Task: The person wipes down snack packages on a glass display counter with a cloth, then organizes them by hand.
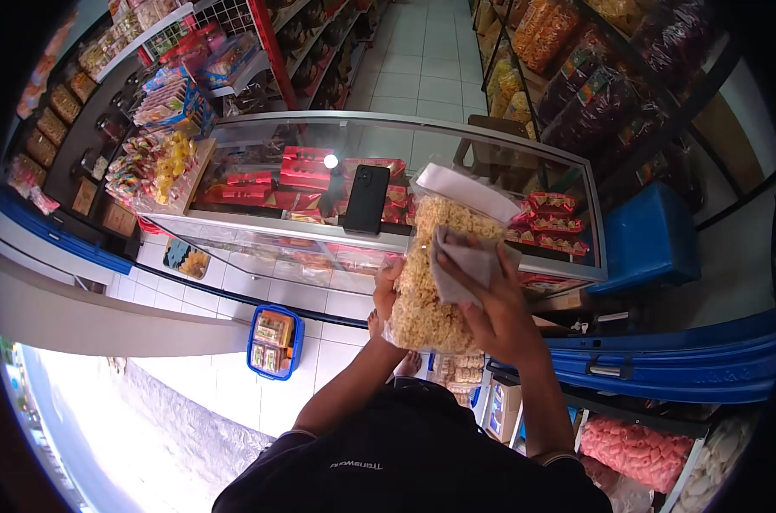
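Note:
A clear plastic bag of pale yellow, grainy snacks with a white label band at its top is held over the front edge of the glass display case. My left hand grips the bag's left edge. My right hand presses a folded grey cloth against the front of the bag, with the cloth under its fingers. A black phone lies on the glass top, left of the bag. Red snack packets show through the glass.
Lollipops stand at the case's left end. A blue basket with packets sits on the white floor. To the right are a blue container and shelves of bagged snacks. Pink bagged goods lie at lower right.

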Motion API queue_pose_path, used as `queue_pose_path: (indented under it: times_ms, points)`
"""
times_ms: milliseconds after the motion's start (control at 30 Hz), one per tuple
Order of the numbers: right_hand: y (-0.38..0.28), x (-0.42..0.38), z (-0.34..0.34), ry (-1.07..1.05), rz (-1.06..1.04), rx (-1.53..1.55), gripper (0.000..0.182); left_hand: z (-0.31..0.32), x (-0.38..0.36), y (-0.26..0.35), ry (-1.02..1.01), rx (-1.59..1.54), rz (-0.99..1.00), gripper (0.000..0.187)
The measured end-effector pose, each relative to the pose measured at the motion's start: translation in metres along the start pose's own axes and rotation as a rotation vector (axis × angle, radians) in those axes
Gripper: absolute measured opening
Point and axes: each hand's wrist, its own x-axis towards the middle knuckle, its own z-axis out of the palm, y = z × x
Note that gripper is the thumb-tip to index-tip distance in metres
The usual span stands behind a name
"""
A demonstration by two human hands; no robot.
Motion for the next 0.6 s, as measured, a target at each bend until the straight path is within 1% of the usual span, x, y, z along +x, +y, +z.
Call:
queue_pose_path:
  times_ms: [33,133,233,333,367,467,600]
  points:
    - [-0.005,-0.003,0.003,0.001,-0.018,0.007,0.062,0.002,0.004,0.000,-0.022,0.019,0.027,0.070]
    - [-0.009,-0.010,0.004,0.003,-0.029,0.019,0.061,0.010,0.005,-0.002,-0.129,-0.104,-0.011,0.071]
    - [-0.014,-0.022,0.007,-0.068,-0.054,0.066,0.059,0.017,0.016,0.002,-0.010,-0.054,-0.026,0.067]
    - [-0.015,-0.031,0.010,0.007,-0.070,0.092,0.056,0.021,0.021,0.004,-0.011,0.000,-0.026,0.067]
    - [-0.015,-0.033,0.008,0.006,-0.086,0.094,0.055,0.018,0.024,0.007,-0.056,-0.060,-0.084,0.065]
    - [-0.016,-0.041,0.007,0.019,-0.116,0.119,0.052,0.018,0.032,0.008,0.015,-0.065,-0.055,0.063]
    - [-0.007,-0.054,0.005,0.055,-0.158,0.206,0.047,0.037,0.034,0.008,-0.010,-0.086,-0.105,0.065]
